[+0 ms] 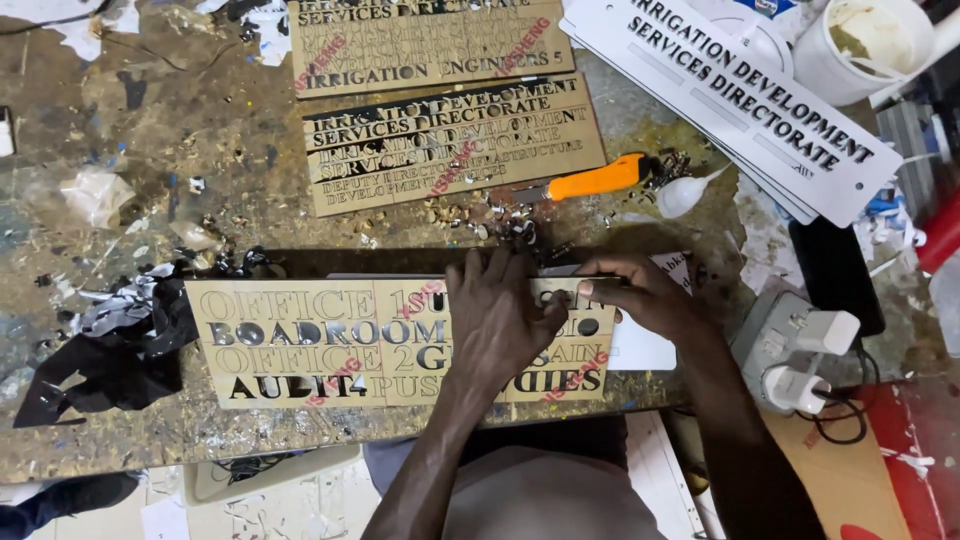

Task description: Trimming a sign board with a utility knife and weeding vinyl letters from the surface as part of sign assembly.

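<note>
A gold-coloured sign sheet [300, 345] with rows of cut-out black and gold letters lies at the near edge of the worktable. My left hand [497, 318] rests flat on its right half, fingers spread and pressing down. My right hand [643, 298] is at the sheet's upper right corner, fingertips pinched on something small there; what it pinches is too small to make out. A white panel [640, 350] shows under the sheet beneath my right hand.
Two more gold letter sheets [450, 140] lie further back. An orange-handled utility knife [590, 180] lies beside them among small offcuts. White lettered sign plates [760, 110] are stacked at the back right, next to a white cup [870, 50]. Black peeled film [110, 340] is piled left. A power strip with white plugs [800, 350] sits right.
</note>
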